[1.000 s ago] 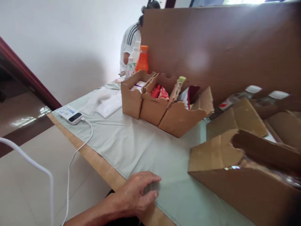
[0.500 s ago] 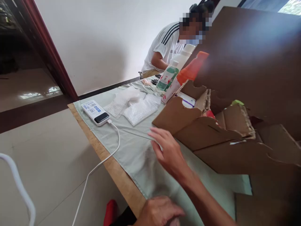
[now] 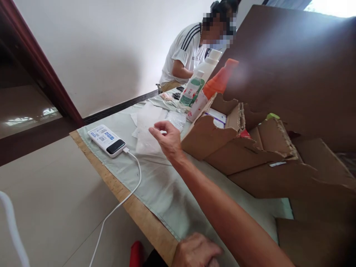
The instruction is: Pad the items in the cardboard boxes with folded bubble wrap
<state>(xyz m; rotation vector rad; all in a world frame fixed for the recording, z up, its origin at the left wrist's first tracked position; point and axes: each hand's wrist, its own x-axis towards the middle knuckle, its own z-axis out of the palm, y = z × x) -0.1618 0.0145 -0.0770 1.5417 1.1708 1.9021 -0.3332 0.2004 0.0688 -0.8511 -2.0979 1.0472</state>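
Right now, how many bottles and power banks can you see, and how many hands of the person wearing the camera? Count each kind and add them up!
Bottles: 3 (orange bottle, green-labelled bottle, tall white bottle)
Power banks: 1 (white power bank)
Wearer's hands: 2 (right hand, left hand)
Total: 6

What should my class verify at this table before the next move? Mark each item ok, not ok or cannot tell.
1. Right hand at the translucent white plastic wrap: ok.
2. Wrap pinched securely between thumb and fingers: cannot tell.
3. Left hand free of any object: cannot tell, it is blurred.
4. Slim white rectangular device with a dark display connected to the thin white cable: ok.
5. Cable kept inside the light-brown wooden table edge: not ok, it hangs over.
6. Open-topped brown cardboard bins side by side: ok.
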